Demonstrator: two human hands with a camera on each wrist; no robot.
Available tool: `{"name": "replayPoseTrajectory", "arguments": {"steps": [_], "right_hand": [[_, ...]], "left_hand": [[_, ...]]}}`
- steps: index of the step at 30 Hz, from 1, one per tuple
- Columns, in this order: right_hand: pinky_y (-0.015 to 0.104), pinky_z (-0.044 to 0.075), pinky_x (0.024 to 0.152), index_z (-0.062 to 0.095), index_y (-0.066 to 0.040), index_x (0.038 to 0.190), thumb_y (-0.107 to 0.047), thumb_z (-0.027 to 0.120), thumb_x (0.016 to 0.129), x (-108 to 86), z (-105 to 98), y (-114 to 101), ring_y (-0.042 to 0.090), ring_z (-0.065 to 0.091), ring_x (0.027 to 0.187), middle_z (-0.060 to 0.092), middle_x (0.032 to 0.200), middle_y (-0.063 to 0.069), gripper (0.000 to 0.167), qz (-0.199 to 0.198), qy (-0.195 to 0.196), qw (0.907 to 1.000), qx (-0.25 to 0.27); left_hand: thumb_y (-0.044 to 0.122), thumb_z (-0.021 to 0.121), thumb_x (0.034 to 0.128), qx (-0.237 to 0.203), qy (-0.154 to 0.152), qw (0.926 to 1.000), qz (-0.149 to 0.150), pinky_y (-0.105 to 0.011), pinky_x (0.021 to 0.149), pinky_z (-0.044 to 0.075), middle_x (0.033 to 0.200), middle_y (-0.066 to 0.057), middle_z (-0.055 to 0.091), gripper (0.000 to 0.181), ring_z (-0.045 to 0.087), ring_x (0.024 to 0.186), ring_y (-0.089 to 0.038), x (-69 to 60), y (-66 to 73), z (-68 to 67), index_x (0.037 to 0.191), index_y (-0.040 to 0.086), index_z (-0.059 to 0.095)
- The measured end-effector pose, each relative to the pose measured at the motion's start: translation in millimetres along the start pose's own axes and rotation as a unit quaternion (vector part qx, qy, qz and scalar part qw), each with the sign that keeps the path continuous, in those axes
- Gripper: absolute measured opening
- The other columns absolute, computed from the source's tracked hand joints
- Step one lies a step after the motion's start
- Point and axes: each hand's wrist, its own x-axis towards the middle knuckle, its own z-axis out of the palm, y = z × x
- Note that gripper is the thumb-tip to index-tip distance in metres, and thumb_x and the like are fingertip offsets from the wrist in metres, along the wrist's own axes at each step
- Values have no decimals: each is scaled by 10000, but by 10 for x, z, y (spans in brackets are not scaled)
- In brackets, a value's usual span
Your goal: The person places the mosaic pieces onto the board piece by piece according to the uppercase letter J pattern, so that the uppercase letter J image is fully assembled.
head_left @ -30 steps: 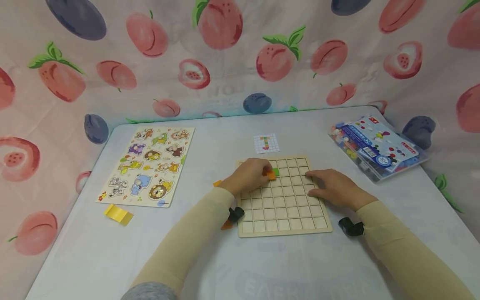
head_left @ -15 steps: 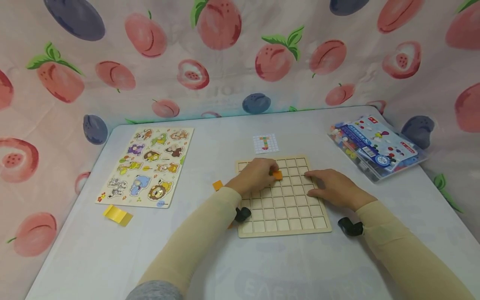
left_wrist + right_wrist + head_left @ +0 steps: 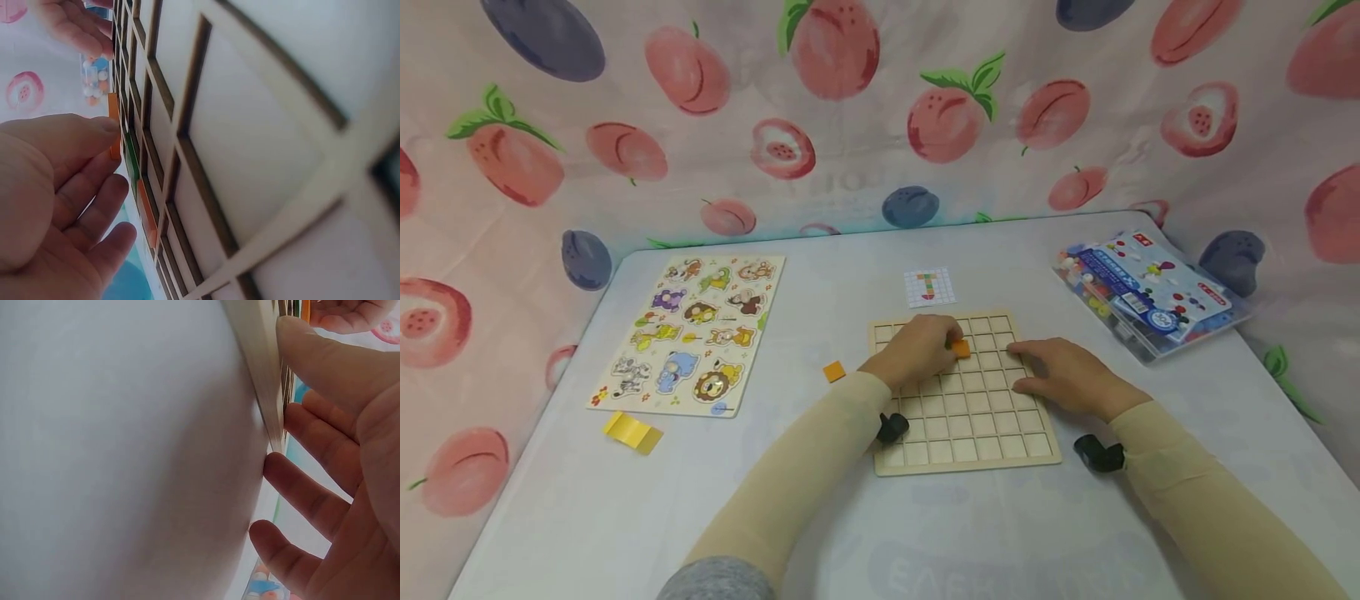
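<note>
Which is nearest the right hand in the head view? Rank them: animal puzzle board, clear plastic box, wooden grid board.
1. Wooden grid board: right hand at its right edge.
2. Clear plastic box: beyond the hand, rightward.
3. Animal puzzle board: far left.

Puzzle board [image 3: 687, 337] L on table [image 3: 820, 533], grid board [image 3: 970, 404] ctr, card [image 3: 929, 287] behind it, box [image 3: 1152, 292] back R.

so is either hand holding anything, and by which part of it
The left-hand grip pinches an orange tile by the side nearest that hand. The right-hand grip only touches the edge of the wooden board.
</note>
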Motion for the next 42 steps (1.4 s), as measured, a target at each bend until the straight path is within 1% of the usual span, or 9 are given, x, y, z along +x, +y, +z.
{"name": "replayPoseTrajectory", "arguments": {"steps": [5, 10, 15, 20, 25, 33, 42], "right_hand": [[601, 344, 1066, 525, 3, 1423, -263, 721, 932, 0, -7, -19, 464, 462, 1297, 532, 1400, 254, 592, 2, -4, 10000, -24], [598, 353, 1060, 534, 7, 1412, -262, 721, 931, 1, -10, -23, 465, 475, 1284, 543, 1385, 257, 582, -74, 31, 10000, -45], [596, 355, 1059, 534, 5, 1413, -266, 719, 933, 9, 3, -10, 464, 478, 1281, 544, 1385, 255, 581, -101, 23, 9999, -58], [595, 354, 1061, 536, 5, 1412, -268, 719, 933, 20, 11, 1, 462, 478, 1284, 543, 1390, 252, 581, -114, 30, 9999, -74], [594, 357, 1059, 538, 2, 1411, -270, 719, 934, 22, 10, 3, 460, 481, 1281, 546, 1386, 251, 578, -107, 36, 9999, -81], [595, 359, 1056, 537, 5, 1410, -263, 718, 934, 13, 4, -9, 463, 485, 1274, 548, 1380, 256, 576, -86, 23, 9999, -79], [594, 362, 1054, 537, 12, 1407, -249, 717, 933, 0, -3, -12, 464, 490, 1267, 549, 1377, 260, 570, -114, 48, 9999, -93]], "left_hand": [[140, 662, 958, 46, 18, 10000, 13, -270, 947, 460, 1191, -20, 661, 288, 565, 1042, -137, 32, 9, -3, 1242, 91, 669], [156, 668, 963, 229, 33, 9997, 33, -262, 921, 465, 1159, -16, 673, 267, 574, 1015, -134, 81, 25, 7, 1222, 94, 677], [145, 661, 962, 318, 29, 9995, 12, -268, 916, 460, 1147, -14, 674, 255, 566, 995, -140, 111, 38, 11, 1211, 97, 682], [144, 655, 967, 324, 7, 9995, -19, -271, 890, 467, 1130, -21, 671, 249, 566, 950, -146, 134, 41, 4, 1209, 91, 679], [144, 646, 970, 273, -19, 9996, -61, -271, 889, 468, 1111, -22, 664, 258, 568, 956, -146, 152, 21, 7, 1221, 84, 671], [125, 644, 965, 124, 1, 9999, -53, -280, 895, 475, 1130, -36, 666, 266, 578, 974, -147, 164, 7, 21, 1224, 71, 671], [133, 639, 974, 214, -42, 9998, 17, -270, 885, 479, 1140, -36, 675, 256, 586, 957, -131, 178, 30, 29, 1219, 71, 673]]}}
